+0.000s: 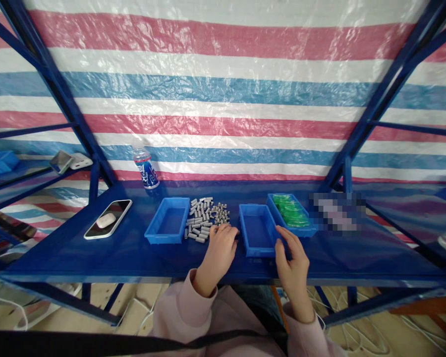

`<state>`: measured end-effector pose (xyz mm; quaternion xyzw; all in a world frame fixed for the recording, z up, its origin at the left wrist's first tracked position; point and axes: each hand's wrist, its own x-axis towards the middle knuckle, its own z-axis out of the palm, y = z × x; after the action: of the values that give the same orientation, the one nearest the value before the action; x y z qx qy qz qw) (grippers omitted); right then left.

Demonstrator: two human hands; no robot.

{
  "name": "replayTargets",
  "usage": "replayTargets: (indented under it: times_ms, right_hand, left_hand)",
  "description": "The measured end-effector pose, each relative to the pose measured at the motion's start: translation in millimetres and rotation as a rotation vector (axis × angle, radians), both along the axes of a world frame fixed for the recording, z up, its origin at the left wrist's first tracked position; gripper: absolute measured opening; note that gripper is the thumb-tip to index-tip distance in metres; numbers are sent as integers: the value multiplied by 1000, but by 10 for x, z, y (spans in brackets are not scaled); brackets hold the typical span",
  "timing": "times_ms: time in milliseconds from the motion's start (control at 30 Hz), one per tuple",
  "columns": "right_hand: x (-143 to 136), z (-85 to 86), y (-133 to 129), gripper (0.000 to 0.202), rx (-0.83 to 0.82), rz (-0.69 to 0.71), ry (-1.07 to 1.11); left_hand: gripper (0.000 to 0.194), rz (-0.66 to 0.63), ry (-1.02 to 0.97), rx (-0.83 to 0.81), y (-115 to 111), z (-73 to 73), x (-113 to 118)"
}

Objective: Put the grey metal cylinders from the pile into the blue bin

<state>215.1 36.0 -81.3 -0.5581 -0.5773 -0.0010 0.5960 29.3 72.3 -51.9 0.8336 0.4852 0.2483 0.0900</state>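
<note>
Striped sheeting (223, 89) backs a blue desk (204, 264). Left grip (222, 246): fingers bent at the near edge of the metal pieces (200, 240); closure and contents cannot be determined. Right grip (295, 257): thumb and fingers apart, by the middle tray's (258, 231) right wall. Beyond: green packets (290, 212) in the right-hand tray (307, 231).

In front of me, 2 kinds of silvery metal pieces lie loose on the blue table (134, 258) — longer cylinders (196, 221) scattered at various angles, small stubby pieces (221, 213) clustered beside them. Just right of these, my blue rectangular tray (258, 225) sits upright — its inner floor bare.
</note>
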Motion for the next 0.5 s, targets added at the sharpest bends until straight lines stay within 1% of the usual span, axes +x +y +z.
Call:
replayTargets:
  times_ms: [100, 267, 333, 500]
  right_hand:
    - [3, 2, -4, 28, 4, -3, -7]
    - [6, -3, -2, 29, 9, 1, -9]
    - [4, -4, -1, 29, 7, 3, -7]
    - [3, 0, 0, 29, 9, 3, -11]
  left_hand:
    - [18, 23, 6, 6, -4, 28, 22]
    - [18, 30, 48, 51, 17, -24, 47]
    - [15, 24, 55, 59, 25, -44, 55]
    - [11, 9, 46, 50, 34, -46, 66]
